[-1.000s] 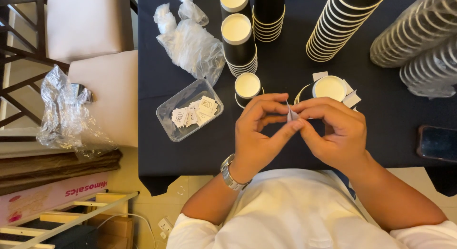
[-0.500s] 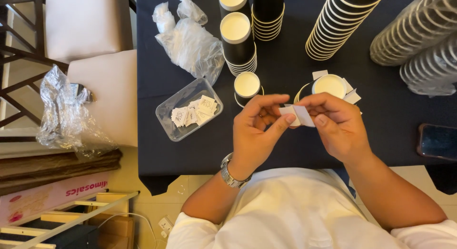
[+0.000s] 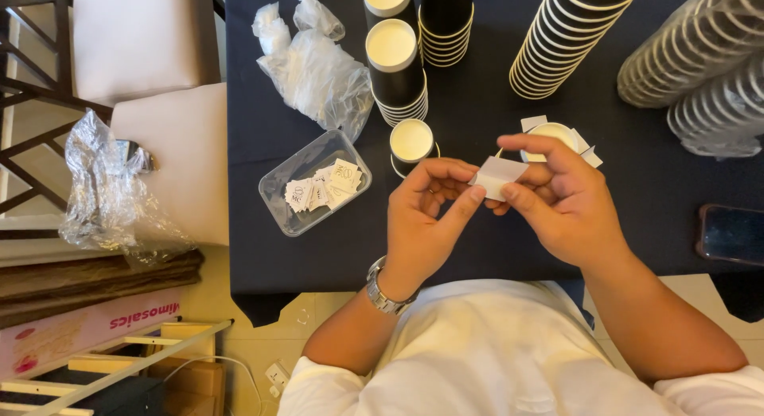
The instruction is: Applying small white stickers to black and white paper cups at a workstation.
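Note:
Both hands meet over the dark table (image 3: 263, 153). My right hand (image 3: 565, 197) pinches a small white paper square (image 3: 497, 177) between thumb and fingers. My left hand (image 3: 426, 221), with a metal watch on the wrist, touches the square's left edge with its fingertips. Just beyond the hands stand a single black paper cup (image 3: 411, 144) and a cup (image 3: 549, 136) with white paper slips lying around its rim. A clear plastic tray (image 3: 314, 181) of small white printed squares sits left of my left hand.
Stacks of black paper cups (image 3: 394, 62) stand at the far side, and long stacks lie tilted at the right (image 3: 692, 50). Crumpled clear plastic (image 3: 318, 74) lies on the table, more on a cream chair (image 3: 111, 193). A dark phone (image 3: 730, 233) lies at the right edge.
The hands have spread slightly and the white paper square now shows flat between them, held by the right hand, where earlier it was hidden between the pinched fingertips.

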